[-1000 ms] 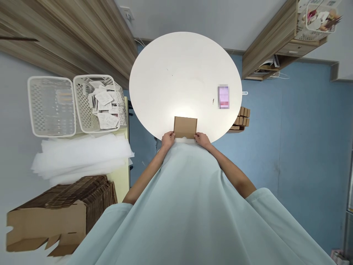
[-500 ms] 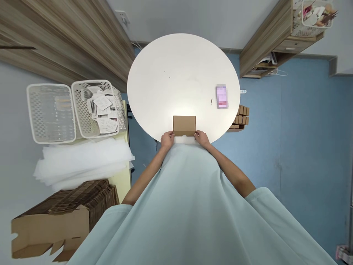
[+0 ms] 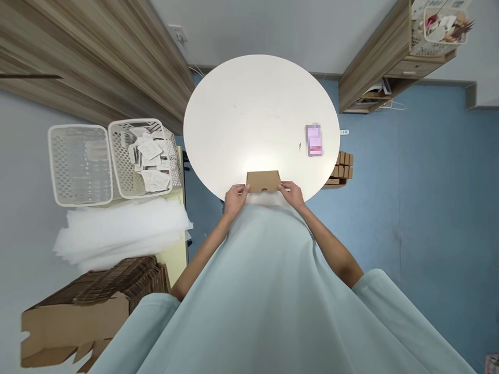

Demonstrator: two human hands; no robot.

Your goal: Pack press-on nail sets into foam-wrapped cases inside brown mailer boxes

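Observation:
A small brown cardboard box (image 3: pixel 263 180) lies at the near edge of the round white table (image 3: pixel 249 109), close to my body. Its lid looks closed, and a small half-round notch shows at its near edge. At the box's left end, my left hand (image 3: pixel 236 199) pinches the near corner between thumb and fingers. My right hand (image 3: pixel 292 194) grips the opposite corner in the same way. The inside of the box is hidden.
A phone (image 3: pixel 314 140) with a blurred screen lies on the table's right side. On the left stand a clear-cup basket (image 3: pixel 52 166), a packet basket (image 3: pixel 113 161), white foam sheets (image 3: pixel 125 228) and flattened cartons (image 3: pixel 78 322). Small brown boxes (image 3: pixel 343 169) are stacked beyond the table's right edge.
The box's front panel no longer shows below the lid; the notch now appears at the lid's near edge. Both hands stay at the corners, fingers shifted slightly up. The view has moved a little.

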